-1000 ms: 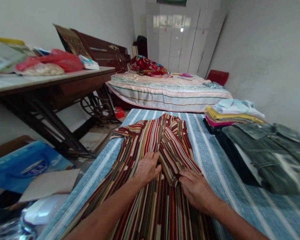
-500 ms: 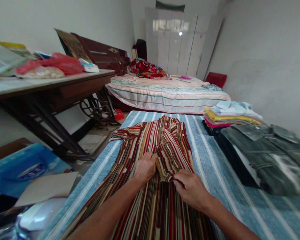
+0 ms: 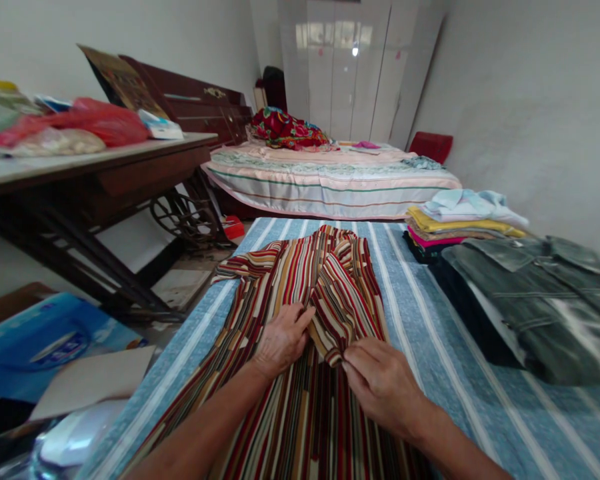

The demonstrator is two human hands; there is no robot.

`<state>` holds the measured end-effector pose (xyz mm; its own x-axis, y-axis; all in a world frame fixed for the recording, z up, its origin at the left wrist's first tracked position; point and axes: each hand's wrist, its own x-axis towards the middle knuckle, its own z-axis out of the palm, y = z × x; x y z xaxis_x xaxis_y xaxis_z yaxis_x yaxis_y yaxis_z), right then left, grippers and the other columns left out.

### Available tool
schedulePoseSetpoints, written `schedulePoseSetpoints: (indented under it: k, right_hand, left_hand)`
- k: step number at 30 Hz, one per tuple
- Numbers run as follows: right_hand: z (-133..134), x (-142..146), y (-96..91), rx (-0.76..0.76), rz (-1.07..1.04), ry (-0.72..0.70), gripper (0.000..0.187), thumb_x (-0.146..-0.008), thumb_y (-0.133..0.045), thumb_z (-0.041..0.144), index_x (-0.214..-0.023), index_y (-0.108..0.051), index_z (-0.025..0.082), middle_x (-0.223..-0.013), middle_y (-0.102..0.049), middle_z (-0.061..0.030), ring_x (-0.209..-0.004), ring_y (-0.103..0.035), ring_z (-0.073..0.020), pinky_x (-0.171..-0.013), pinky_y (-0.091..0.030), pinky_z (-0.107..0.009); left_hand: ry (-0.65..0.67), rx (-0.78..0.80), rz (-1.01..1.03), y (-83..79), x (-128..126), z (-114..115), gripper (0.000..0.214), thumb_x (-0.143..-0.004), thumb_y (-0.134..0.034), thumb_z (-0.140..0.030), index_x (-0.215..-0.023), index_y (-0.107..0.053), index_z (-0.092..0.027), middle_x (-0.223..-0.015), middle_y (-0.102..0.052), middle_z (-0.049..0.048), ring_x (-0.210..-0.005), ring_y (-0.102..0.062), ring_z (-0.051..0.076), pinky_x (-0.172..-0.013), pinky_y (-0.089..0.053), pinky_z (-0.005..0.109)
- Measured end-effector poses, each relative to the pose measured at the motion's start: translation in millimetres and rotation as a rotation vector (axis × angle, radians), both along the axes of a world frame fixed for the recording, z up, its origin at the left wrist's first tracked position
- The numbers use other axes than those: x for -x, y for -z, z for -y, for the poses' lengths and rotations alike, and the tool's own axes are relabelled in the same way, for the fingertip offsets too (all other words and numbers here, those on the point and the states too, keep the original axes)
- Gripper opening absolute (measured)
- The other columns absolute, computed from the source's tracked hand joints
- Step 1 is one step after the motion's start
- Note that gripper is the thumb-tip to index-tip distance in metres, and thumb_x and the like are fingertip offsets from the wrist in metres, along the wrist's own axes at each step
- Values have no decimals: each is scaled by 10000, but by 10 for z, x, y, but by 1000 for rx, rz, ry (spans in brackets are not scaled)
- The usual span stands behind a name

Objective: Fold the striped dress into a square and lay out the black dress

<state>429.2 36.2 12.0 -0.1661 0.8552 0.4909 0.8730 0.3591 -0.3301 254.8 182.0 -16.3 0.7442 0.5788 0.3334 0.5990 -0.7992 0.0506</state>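
A striped dress (image 3: 300,267) in red, brown, tan and cream lies on the blue striped bed cover, collar at the far end. Its right-hand sleeve (image 3: 337,300) is folded inward across the body, while the other sleeve (image 3: 247,265) sticks out to the left. My left hand (image 3: 285,337) is closed at the inner edge of the folded sleeve, thumb and forefinger on the cloth. Pinched at the sleeve's cuff is my right hand (image 3: 377,380); its fingertips are partly hidden. The lower part of the dress runs under my forearms.
Folded clothes (image 3: 465,223) are stacked at the right, with a dark denim jacket (image 3: 535,293) nearer me. A sewing machine table (image 3: 130,163) stands left, above a blue package (image 3: 45,347). Beyond the blue striped cover (image 3: 410,293) is another bed (image 3: 330,190).
The view has shifted slightly. My left hand's fingers have loosened a little at the sleeve's inner edge; my right hand stays at the cuff.
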Motion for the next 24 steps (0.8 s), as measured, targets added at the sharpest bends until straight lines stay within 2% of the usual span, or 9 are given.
schedulePoseSetpoints:
  k: [4,7,12,14,17,20,24]
  right_hand:
    - [21,50,22,77,128,-14,153,-836,-486,113,-724,-556,191,-725,-575,-29,-701,-516,-169,-656,-382,-299]
    - [42,101,99,152,248,-77,116,-785,-543,107,-703,-551,188,-722,-574,-18,-691,-514,-169,-618,-371,-298]
    - [31,71,120,165,175,-121,137,-844,-514,169,-714,-551,192,-729,-581,-14,-705,-521,-159,-649,-392,-285]
    - [-10,2,106,139,100,-107,148,-864,-492,181,-733,-558,191,-734,-585,-18,-723,-528,-157,-688,-409,-283]
    - [-91,-178,125,84,26,-10,137,-861,-482,155,-765,-575,184,-767,-598,-34,-770,-541,-167,-744,-432,-295]
    - [-160,-423,220,75,2,76,127,-827,-497,108,-775,-586,184,-805,-613,-47,-814,-561,-178,-769,-454,-310]
    - [-196,-712,375,68,-93,82,146,-807,-507,93,-809,-610,196,-875,-643,-51,-861,-588,-182,-794,-487,-330]
  left_hand:
    - [39,-14,1,15,27,-41,328,-783,-407,-58,-992,-625,-184,-1042,-588,96,-1002,-528,215,-895,-461,329]
    - [17,-32,-4,21,70,-61,286,-785,-414,-66,-951,-625,-167,-1026,-597,104,-994,-535,221,-888,-464,337]
    - [25,-85,-109,8,135,-45,243,-818,-411,-92,-932,-611,-169,-1026,-610,90,-944,-546,218,-874,-461,360]
    - [13,-80,-125,0,138,-43,219,-827,-409,-101,-894,-605,-171,-983,-613,81,-913,-548,210,-850,-465,352]
    - [5,-83,-105,-5,125,-56,203,-823,-417,-110,-878,-601,-175,-969,-608,82,-916,-546,215,-824,-472,354]
    - [8,-70,-94,-22,111,-71,203,-815,-425,-112,-881,-604,-180,-974,-608,84,-924,-551,220,-815,-481,364]
    - [-29,-11,-137,-70,116,-59,216,-787,-433,-92,-885,-609,-170,-974,-611,84,-944,-564,222,-856,-484,373]
